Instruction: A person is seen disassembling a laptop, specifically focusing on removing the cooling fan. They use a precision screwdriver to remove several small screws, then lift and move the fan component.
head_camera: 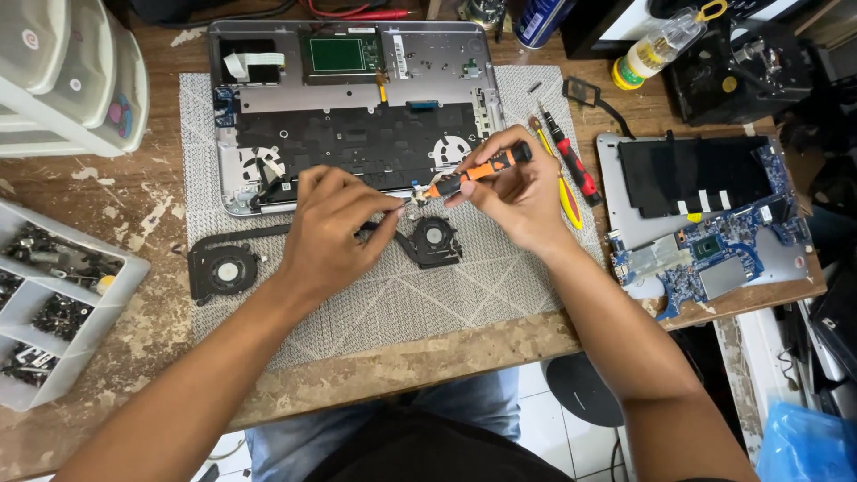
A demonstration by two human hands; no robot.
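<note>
An opened silver laptop base (357, 80) lies on a grey mat (428, 295), its dark keyboard back and internal parts exposed. My right hand (518, 192) grips an orange and black screwdriver (473, 172), its tip pointing left at a small metal part near the laptop's front edge. My left hand (330, 228) pinches that small part (415, 198) between thumb and fingers. Just below my hands lies a black dual-fan cooling assembly, one fan (223, 270) at the left and one fan (433, 239) in the middle, joined by a heat pipe.
A second laptop shell with a blue circuit board (714, 254) lies at the right. Two more screwdrivers (571, 165) rest beside my right hand. A compartment tray of screws (45, 303) sits at the left, white plastic drawers (71, 71) behind it. A glue bottle (652, 49) stands at the back.
</note>
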